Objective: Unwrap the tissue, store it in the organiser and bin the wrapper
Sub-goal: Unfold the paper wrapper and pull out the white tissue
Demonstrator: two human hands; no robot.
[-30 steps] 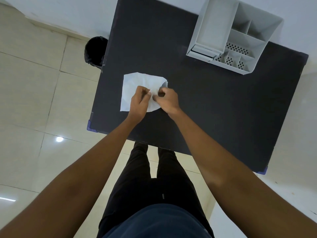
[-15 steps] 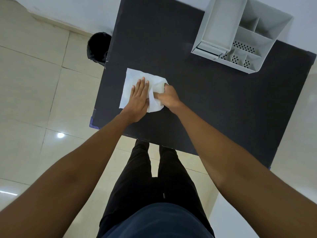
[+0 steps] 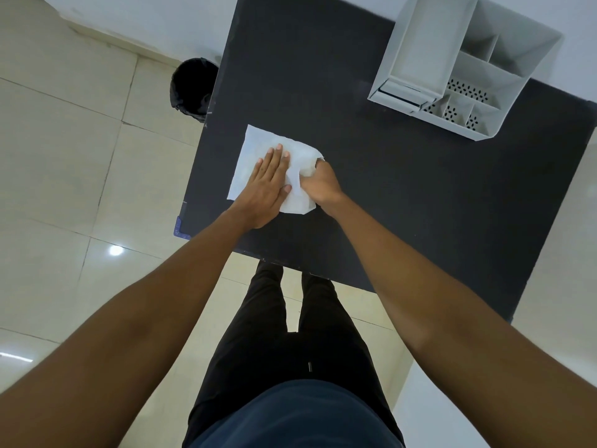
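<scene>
A white tissue (image 3: 253,147) lies spread on the black table (image 3: 403,195), near its left edge. My left hand (image 3: 266,185) rests flat on the tissue, palm down, fingers straight and close together. My right hand (image 3: 319,185) is curled at the tissue's right side, its fingers pinching a bunched fold of the sheet. The grey organiser (image 3: 465,64) with several compartments stands at the far right of the table. A black bin (image 3: 190,87) sits on the floor beside the table's far left side. No wrapper is visible.
The table's near edge runs just above my legs (image 3: 290,318). A blue corner guard (image 3: 178,225) marks the near left corner. Pale floor tiles surround the table, and a white wall lies behind the organiser.
My left hand went from pinching the tissue to lying flat on it. My right hand keeps its grip on the right side. The camera view shifted slightly.
</scene>
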